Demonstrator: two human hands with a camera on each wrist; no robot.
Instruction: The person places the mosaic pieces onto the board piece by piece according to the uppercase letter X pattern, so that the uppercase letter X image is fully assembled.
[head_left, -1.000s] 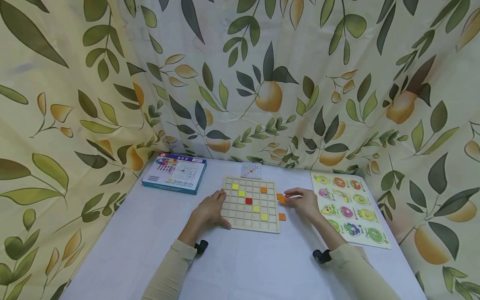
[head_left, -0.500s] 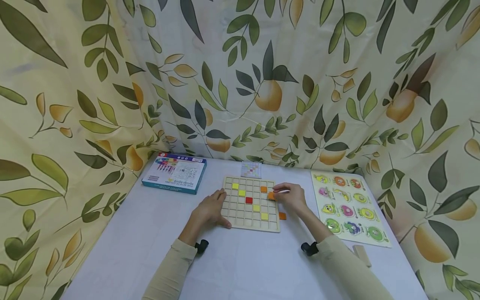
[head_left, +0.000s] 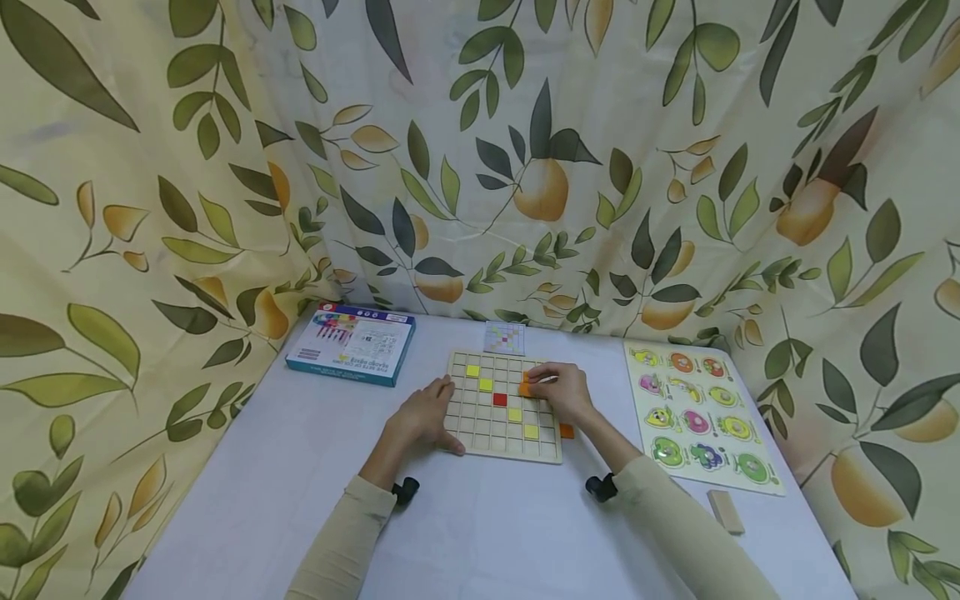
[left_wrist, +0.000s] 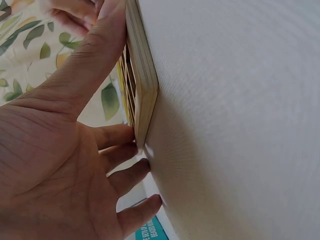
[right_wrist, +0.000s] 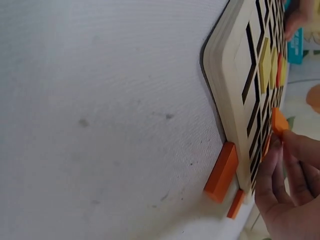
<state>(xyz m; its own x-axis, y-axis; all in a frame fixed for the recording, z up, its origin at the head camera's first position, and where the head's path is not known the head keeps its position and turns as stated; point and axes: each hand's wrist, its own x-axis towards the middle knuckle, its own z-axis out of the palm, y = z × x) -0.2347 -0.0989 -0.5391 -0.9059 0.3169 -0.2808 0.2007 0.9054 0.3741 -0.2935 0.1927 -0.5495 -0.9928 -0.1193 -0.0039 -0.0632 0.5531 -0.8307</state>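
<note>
A wooden grid board (head_left: 480, 437) lies mid-table, with several yellow tiles (head_left: 514, 415) and a red tile (head_left: 500, 401) set in a diagonal. My left hand (head_left: 420, 417) rests at its near left corner, thumb along the near edge and extended fingers touching the left side, as the left wrist view shows. My right hand (head_left: 564, 392) pinches an orange tile (right_wrist: 279, 121) between thumb and fingertips, over the board's right part. Another orange tile on the board is partly hidden behind those fingers. Beside the board's right edge, an orange tile (right_wrist: 222, 172) lies on the table.
Behind the board is a small pattern card (head_left: 504, 338). A teal-edged game box (head_left: 351, 343) stands back left. At right lie a fruit picture sheet (head_left: 693, 417) and a small wooden block (head_left: 725, 511). A leaf-print curtain (head_left: 480, 167) encloses the table.
My right hand has moved left from beside the board to over its right columns, bringing an orange tile along. My left hand stays at the board's corner.
</note>
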